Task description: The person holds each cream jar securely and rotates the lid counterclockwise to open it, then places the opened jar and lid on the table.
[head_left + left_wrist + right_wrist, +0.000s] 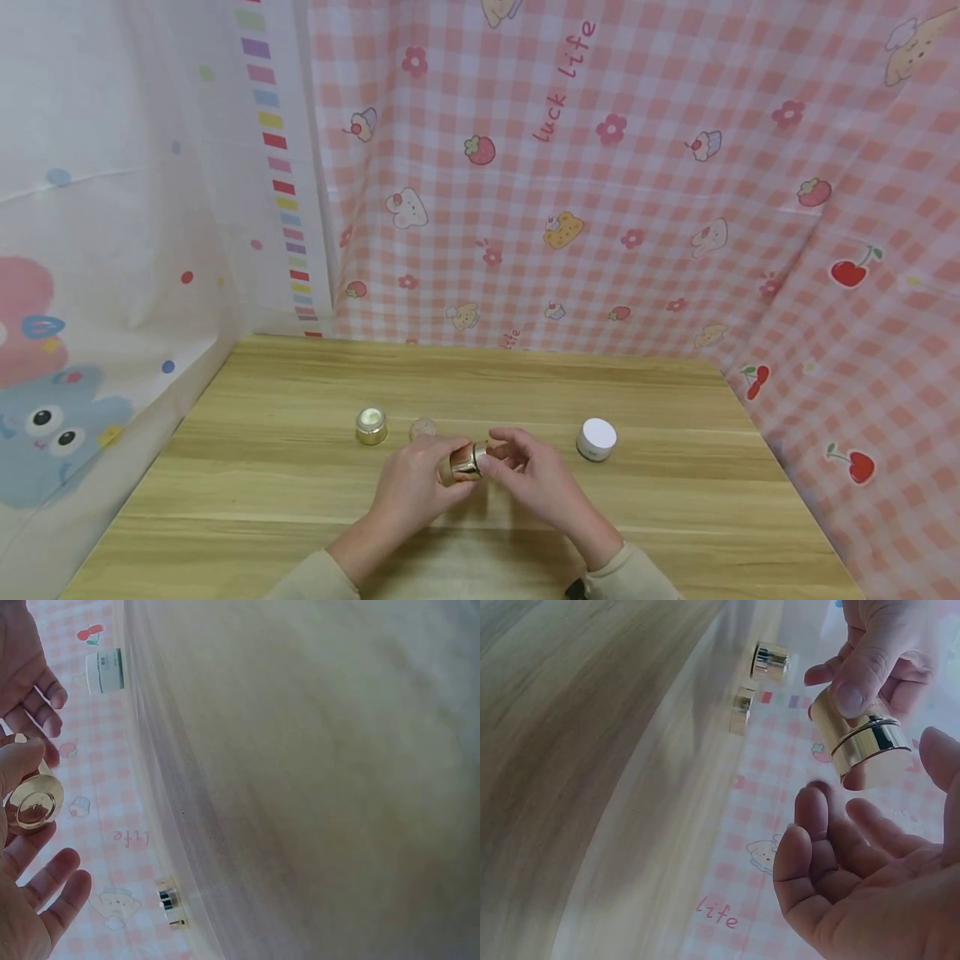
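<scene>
A shiny gold cosmetic jar [463, 463] is gripped on its side between the thumb and fingers of my left hand [416, 486]. Its round gold end face [37, 801] shows in the left wrist view. My right hand [542, 486] is beside the jar's other end, with fingers loosely bent; the right wrist view shows a gap between them and the jar. An uncapped gold jar [371, 427] with pale cream inside stands to the left. Near it, partly behind my left hand, lies a round gold lid [423, 427].
A white lidded jar [597, 439] stands on the wooden table [660, 508], right of my right hand. Pink checked cloth [555, 275] hangs behind the table and along the right side; white patterned cloth [150, 233] hangs on the left.
</scene>
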{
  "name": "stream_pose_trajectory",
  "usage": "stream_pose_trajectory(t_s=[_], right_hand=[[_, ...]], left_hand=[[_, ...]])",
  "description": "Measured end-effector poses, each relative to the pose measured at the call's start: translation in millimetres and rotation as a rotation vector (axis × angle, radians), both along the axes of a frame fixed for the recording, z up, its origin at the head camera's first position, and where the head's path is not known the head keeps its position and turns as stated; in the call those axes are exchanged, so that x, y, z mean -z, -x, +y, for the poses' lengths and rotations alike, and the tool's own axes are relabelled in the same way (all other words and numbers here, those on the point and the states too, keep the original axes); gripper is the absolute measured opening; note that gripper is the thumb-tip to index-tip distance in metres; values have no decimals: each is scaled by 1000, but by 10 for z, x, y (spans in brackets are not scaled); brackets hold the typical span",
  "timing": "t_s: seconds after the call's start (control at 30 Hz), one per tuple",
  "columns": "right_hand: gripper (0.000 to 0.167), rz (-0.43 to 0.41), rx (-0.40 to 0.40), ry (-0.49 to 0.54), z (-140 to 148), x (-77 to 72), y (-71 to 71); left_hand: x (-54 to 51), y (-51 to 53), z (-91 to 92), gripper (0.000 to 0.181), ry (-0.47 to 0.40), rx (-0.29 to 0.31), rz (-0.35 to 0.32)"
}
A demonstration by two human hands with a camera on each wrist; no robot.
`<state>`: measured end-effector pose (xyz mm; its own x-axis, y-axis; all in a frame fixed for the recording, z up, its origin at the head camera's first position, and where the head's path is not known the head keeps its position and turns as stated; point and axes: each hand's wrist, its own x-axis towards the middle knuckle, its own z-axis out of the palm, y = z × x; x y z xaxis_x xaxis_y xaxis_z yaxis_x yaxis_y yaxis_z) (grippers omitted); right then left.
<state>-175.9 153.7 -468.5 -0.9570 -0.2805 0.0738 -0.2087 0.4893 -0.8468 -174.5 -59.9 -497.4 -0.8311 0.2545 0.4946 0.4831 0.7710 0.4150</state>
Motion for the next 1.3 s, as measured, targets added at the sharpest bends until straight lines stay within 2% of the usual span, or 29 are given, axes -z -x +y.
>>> stream_pose_trajectory(t_s=[0.17,0.53,0.8,1.0,1.3], right_hand=[[49,-10,-22,-17,16,17,21],[47,23,-58,5,24,26,24],[54,-4,-28,4,34,11,35],[51,-8,-36,-30,37,17,43],[46,14,-66,19,23,12,39]], left_hand=[[10,3,1,47,-2,6,8],[23,21,-5,47,-2,14,21],[15,22,-5,47,4,11,28],[24,9,2,48,5,24,37],[18,19,0,47,5,9,26]])
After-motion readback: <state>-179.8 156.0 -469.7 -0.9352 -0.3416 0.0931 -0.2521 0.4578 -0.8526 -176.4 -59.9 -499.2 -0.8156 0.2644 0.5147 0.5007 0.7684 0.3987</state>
